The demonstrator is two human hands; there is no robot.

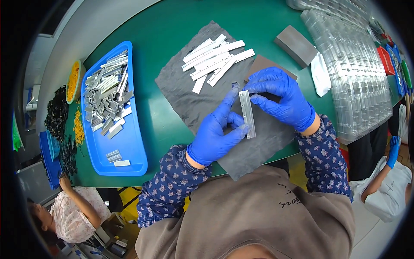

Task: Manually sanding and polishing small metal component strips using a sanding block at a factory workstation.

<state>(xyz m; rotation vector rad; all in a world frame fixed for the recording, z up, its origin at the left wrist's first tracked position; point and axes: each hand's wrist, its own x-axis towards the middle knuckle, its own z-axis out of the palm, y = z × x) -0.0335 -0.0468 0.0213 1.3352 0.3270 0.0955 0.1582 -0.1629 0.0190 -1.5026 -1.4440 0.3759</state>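
Note:
A short silvery metal strip (247, 114) with small holes stands nearly upright in the picture, over a black cloth (181, 93). My blue-gloved left hand (217, 134) is closed on it, thumb at its lower end and index finger stretched along its left side. At the upper end, the curled thumb and index finger of my gloved right hand (284, 97) meet the strip; their exact contact is partly hidden. Just beyond my hands, several flat white metal strips (215, 62) lie in a loose pile on the cloth. A brown flat block (267, 64) lies partly behind my right hand.
At left, a blue tray (140, 142) holds heaped metal pieces (108, 88). Beyond it are a bowl of yellow bands (73, 82) and black parts (57, 112). A grey-brown block (296, 45), a white cloth (320, 75) and stacked clear plastic trays (353, 73) stand right. Other people sit either side.

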